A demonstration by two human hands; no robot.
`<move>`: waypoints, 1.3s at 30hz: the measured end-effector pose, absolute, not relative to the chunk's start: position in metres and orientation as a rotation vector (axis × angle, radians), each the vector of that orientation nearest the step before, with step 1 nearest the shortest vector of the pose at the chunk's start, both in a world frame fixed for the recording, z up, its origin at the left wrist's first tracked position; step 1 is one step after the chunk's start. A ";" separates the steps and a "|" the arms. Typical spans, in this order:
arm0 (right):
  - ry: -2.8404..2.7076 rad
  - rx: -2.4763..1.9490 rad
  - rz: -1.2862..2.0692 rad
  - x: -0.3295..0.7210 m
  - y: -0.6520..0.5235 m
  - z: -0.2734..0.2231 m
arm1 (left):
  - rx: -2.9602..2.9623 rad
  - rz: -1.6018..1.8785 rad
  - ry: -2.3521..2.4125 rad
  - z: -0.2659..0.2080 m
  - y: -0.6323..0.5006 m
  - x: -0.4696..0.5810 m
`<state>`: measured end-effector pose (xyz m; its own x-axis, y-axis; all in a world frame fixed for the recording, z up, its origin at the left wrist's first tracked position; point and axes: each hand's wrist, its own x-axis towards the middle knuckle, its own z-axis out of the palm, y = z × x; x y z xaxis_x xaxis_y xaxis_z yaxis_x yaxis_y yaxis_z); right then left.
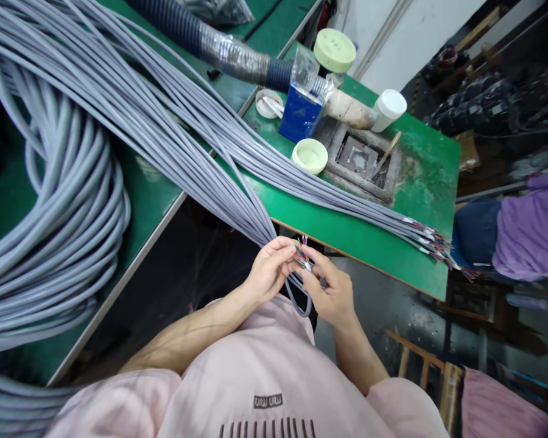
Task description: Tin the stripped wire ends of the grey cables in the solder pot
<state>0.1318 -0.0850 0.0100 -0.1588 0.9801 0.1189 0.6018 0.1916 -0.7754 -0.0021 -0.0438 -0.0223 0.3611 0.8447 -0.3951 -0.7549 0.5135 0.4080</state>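
Observation:
Close to my body, my left hand (270, 269) pinches thin coloured wires (302, 243) that fan out from a grey cable's stripped end. My right hand (329, 288) is closed on the same cable end, thumb and fingers around a white wrap (307, 266). Below the hands, the grey cable (302, 310) bends in a loop. A bundle of grey cables (219, 198) runs down from the upper left to my hands. Another bundle (329, 198) lies across the green table (411, 267), with its stripped coloured ends (442, 246) at the right edge.
A big cable coil (68, 231) fills the left table. Beyond the cables are a ribbed hose (237, 58), a blue box (300, 109), a pale green lid (309, 156), a white tub (389, 109) and a sooty square pot (363, 159) with a stick. A person in purple (534, 225) sits at right.

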 end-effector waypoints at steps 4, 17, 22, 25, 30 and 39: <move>-1.832 -1.475 0.782 0.132 -0.085 0.010 | 0.181 1.047 0.597 -0.023 -0.045 -0.002; -1.794 -1.486 0.798 0.132 -0.085 0.008 | 0.204 1.064 0.596 -0.024 -0.045 -0.002; -1.606 -1.485 0.914 0.133 -0.086 0.001 | 0.221 1.039 0.652 -0.026 -0.047 -0.003; -1.512 -1.465 0.988 0.132 -0.086 -0.002 | 0.222 1.036 0.668 -0.028 -0.050 -0.004; -1.461 -1.468 1.014 0.131 -0.084 -0.002 | 0.311 1.110 0.709 -0.032 -0.056 -0.005; -1.487 -1.462 1.034 0.128 -0.084 -0.002 | 0.315 1.173 0.701 -0.028 -0.052 -0.006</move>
